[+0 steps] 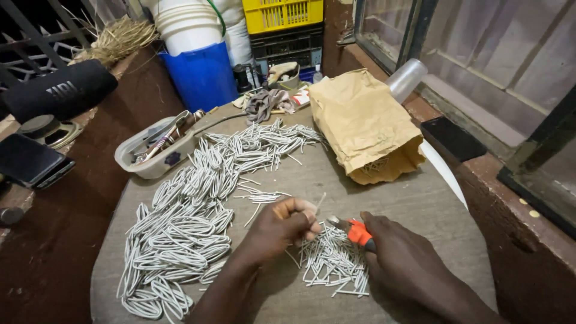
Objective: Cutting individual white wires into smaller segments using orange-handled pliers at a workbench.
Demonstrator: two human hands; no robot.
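Note:
My left hand pinches a short piece of white wire that sticks up between its fingers. My right hand grips orange-handled pliers, whose metal jaws point left toward the left fingertips. Under both hands lies a pile of short cut wire pieces. A long heap of looped white wire bundles runs from the table's near left to its far middle.
A brown paper bag lies open at the far right of the round table. A plastic tub of tools sits at far left. Behind stand a blue bucket, yellow crate, black speaker and phone.

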